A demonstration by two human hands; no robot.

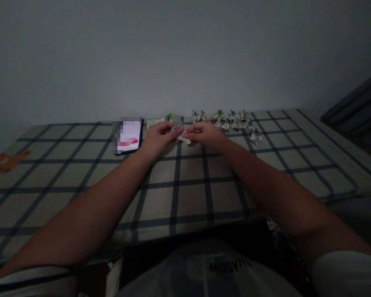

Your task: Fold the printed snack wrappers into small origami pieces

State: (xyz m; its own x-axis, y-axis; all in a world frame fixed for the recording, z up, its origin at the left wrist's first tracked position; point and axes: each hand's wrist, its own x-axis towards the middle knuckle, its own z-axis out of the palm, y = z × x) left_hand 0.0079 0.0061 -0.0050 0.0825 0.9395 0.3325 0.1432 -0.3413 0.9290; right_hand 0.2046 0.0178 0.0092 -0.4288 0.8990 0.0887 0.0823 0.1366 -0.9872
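Between my two hands, over the far middle of the table, is a small folded piece of printed paper (184,137), whitish with green marks. My left hand (161,136) pinches its left side with thumb and fingers. The fingertips of my right hand (204,133) are closed on its right side. Just behind my left hand lie flat printed sheets (157,121) in yellow, green and white, partly covered by the hand. Past my right hand sits a cluster of several folded paper pieces (231,120) with pointed corners. One more folded piece (256,136) lies nearer, at the cluster's right.
A phone or tablet (129,136) with a lit, partly blurred screen leans or lies left of my left hand. The checked tablecloth (190,194) covers the table, which meets a plain wall (185,53). An orange figure (8,161) shows on the cloth at far left.
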